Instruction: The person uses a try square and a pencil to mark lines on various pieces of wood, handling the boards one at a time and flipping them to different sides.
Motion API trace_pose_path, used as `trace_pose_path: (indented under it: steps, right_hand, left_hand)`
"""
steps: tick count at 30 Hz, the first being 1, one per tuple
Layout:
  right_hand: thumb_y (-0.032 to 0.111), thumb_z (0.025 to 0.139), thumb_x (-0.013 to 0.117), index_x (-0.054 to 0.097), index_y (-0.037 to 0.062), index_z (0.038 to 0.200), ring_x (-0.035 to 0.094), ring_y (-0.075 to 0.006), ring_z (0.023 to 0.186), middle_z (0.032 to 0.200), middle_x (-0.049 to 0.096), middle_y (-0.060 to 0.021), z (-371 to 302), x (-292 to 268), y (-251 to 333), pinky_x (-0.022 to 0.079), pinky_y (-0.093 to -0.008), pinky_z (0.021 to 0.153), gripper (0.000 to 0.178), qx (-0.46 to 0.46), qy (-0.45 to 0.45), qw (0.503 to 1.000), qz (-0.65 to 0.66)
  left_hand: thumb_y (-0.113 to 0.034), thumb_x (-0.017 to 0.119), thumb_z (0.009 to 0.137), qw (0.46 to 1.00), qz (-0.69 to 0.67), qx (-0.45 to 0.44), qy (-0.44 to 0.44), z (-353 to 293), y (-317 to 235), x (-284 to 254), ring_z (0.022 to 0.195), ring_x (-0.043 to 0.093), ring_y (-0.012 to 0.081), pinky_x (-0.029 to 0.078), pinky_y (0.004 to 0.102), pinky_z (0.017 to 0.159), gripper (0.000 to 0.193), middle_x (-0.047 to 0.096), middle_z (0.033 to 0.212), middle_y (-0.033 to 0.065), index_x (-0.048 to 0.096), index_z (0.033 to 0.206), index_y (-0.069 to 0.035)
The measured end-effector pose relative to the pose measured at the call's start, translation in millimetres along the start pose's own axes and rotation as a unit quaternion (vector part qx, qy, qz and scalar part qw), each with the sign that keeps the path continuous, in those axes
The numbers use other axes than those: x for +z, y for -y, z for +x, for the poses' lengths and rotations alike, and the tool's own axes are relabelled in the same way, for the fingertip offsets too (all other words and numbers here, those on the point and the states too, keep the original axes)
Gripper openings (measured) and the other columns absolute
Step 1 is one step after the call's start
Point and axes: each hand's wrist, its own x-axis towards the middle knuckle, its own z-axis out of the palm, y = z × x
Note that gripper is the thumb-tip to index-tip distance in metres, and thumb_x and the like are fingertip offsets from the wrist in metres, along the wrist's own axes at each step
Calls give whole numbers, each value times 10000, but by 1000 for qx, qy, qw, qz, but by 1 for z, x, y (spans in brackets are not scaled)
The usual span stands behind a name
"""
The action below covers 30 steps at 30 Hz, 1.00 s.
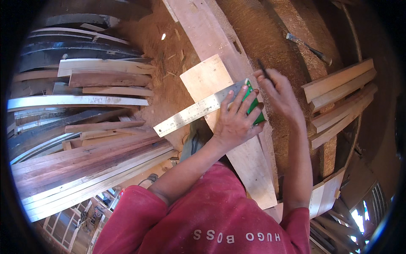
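Note:
A try square with a green handle (254, 106) and a marked metal blade (190, 113) lies across the pale wood in front of me. My left hand (237, 120) is on it, fingers spread over the blade and handle, thumb beside the green part. Just right of the handle, my right hand (279, 93) is closed around a thin dark pencil-like stick (263, 67), its upper end pointing up and away. Beyond the blade shows a short light board (205, 75) on a long pinkish plank (198, 25). A pale board (256, 178) extends from under my left hand toward my body.
A chisel-like tool (311, 48) lies at the far right on a shavings-covered beam. Stacked wood strips (105, 80) and long planks (93, 169) fill the left side. More cut pieces (342, 103) stand at right. Sawdust (165, 55) covers the ground beside the plank.

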Motion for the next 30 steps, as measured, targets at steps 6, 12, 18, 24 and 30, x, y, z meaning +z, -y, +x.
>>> trace_pose_path:
  steps: [6,12,18,24,30]
  right_hand:
    - [288,1016,675,725,9,1053,523,-50,795,821,598,67,-34,8,-18,451,-274,683,287,119,119,972,166]
    - [265,1021,668,686,21,1218,594,-75,969,1068,674,19,-170,-51,-44,480,-264,831,314,221,-123,945,208]
    - [300,1033,655,632,90,1239,602,-132,930,1041,648,-1,-421,-118,-85,478,-295,824,295,205,-546,735,347]
    - [382,1006,686,638,120,1206,583,-104,818,991,656,4,-575,-95,-102,407,-248,637,334,87,-649,616,439]
    - [415,1027,641,554,94,1389,564,-158,980,1198,620,-48,-605,-19,-42,456,-313,793,491,92,-799,424,415]
  left_hand:
    - [-445,848,732,992,-67,68,-86,-13,3,1,1251,533,338,406,545,1089,529,559,1253,132,679,1140,-153]
    - [-425,810,765,908,-191,301,220,-83,-23,-12,1310,499,339,351,518,1179,553,577,1275,134,652,1212,-140]
    - [-440,860,684,797,39,491,350,-68,-76,-3,1433,398,345,251,637,1215,975,460,1517,144,430,1535,-237]
    - [-532,889,597,774,129,507,356,-60,-78,-16,1401,418,342,287,611,1167,1146,440,1504,167,364,1588,-295]
    - [-611,867,598,869,113,360,320,-27,-66,-64,1348,443,394,321,571,1105,1062,470,1465,193,453,1546,-370]
